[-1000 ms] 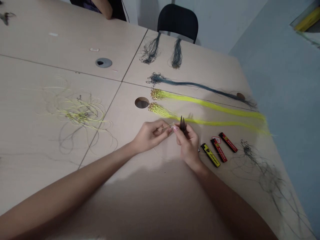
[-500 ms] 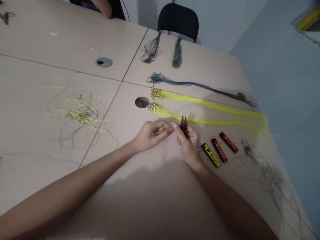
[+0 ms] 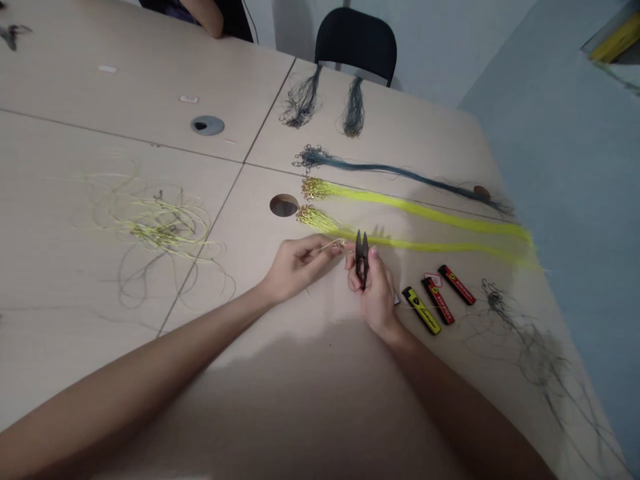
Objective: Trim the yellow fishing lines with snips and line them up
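My left hand is closed in a pinch on a thin yellow line, with a tiny item at its fingertips too small to name. Close to its right, my right hand grips small dark thread snips, blades pointing up and apart. Just beyond both hands lies a yellow bundle of lines with gold hooks at its left end. Another yellow bundle and a dark blue-green bundle lie behind it.
Three lighters lie right of my right hand. Loose dark lines spread at the far right, tangled yellow lines at the left. Two short dark bundles lie near a black chair. A person's arm rests at the far edge.
My right hand has drawn slightly away from my left fingertips. The snips have shifted a little left and now stand more fully in view in front of the fingers.
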The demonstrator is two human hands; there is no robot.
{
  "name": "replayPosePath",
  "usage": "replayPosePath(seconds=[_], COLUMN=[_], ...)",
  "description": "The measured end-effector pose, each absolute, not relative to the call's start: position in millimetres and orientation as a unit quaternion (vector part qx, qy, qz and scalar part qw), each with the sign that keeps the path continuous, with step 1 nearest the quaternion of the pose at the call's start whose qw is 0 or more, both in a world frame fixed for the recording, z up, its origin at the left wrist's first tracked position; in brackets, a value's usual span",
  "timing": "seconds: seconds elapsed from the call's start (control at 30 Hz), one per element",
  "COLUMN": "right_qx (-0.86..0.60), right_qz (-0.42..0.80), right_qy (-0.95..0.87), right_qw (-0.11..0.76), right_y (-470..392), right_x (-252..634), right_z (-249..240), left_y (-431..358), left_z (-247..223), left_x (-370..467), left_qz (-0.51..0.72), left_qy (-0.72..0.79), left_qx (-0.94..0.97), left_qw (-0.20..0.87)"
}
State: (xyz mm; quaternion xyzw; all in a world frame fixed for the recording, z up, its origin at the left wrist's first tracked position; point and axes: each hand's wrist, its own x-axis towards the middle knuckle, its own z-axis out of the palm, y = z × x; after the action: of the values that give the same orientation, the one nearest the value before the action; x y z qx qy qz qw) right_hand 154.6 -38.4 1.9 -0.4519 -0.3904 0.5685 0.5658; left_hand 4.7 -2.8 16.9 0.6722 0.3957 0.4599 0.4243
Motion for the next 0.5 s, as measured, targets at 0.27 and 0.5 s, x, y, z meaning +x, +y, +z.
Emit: replayPosePath(seconds=[0.27,0.5], right_qx=[-0.409,-0.399], right_qz=[0.62,0.672], right_qy=[-0.399,-0.359], right_qw=[0.538,0.51], right_y=[-37.5,-35.2], right_x=[154.7,153.3], right_z=[3.3,13.1], left_y=[-1.9,-3.2], left_z=[16.6,11.0], left_x=[4.2,3.4], left_qz=[0.457,0.448], left_qy=[0.366,0.398], left_qx=[0.691,0.686], left_qw=[0.423,0.414])
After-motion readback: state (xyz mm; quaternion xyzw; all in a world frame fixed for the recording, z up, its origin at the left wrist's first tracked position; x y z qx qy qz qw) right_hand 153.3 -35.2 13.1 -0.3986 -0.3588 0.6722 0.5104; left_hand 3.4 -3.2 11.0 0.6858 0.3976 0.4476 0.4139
